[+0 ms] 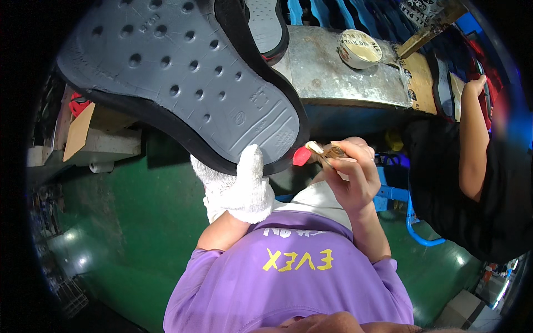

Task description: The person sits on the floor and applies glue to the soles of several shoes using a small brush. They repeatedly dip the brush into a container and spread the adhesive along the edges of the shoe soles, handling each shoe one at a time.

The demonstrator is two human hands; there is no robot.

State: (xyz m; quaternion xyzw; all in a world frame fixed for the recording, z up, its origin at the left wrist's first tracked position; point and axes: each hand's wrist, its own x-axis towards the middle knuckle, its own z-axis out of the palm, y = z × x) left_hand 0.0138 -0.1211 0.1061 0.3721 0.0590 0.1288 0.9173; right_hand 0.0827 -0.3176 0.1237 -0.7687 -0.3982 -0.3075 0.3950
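Observation:
A large grey shoe sole (216, 94) with round dimples and a black rim fills the upper left, close to the camera. My left hand (247, 194), in a white knit glove, grips its near end, with the thumb lying on the grey face. My bare right hand (358, 172) pinches a small brush-like tool with a red tip (301, 156), a whitish middle and a brownish handle. The red tip is at the black rim on the sole's right side; whether they touch, I cannot tell.
Beyond the sole stands a worn metal bench (327, 77) with a round tub (360, 49) and another grey sole (265, 25). A person's forearm (472, 141) reaches in at right. A blue metal frame (413, 216) stands nearby. At left is a table with a cardboard flap (79, 133).

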